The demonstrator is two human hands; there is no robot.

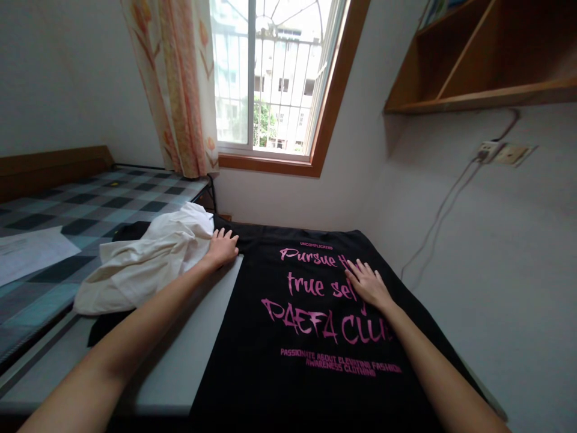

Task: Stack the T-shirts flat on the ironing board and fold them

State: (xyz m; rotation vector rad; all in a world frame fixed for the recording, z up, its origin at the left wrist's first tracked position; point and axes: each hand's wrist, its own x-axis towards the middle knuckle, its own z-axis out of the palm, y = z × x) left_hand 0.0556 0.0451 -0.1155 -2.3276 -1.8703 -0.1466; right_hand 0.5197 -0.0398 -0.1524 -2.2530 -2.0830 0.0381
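A black T-shirt [252,337] with pink lettering lies spread over the white tabletop [180,349]. My left hand [222,246] rests with its fingers spread at the shirt's far left part, beside a heap of white and cream clothes [148,258]. Flat on the printed front lies my right hand [367,282], its fingers stretched out over part of the lettering. Neither hand grips anything. The shirt's near end runs out of view at the bottom.
Left of the table stands a bed with a checked mattress [148,195] and a paper sheet [36,249]. A window [274,78] with a flowered curtain [180,90] is ahead. At right, a wooden shelf [478,99] hangs above a socket [509,153] with a cable [435,219].
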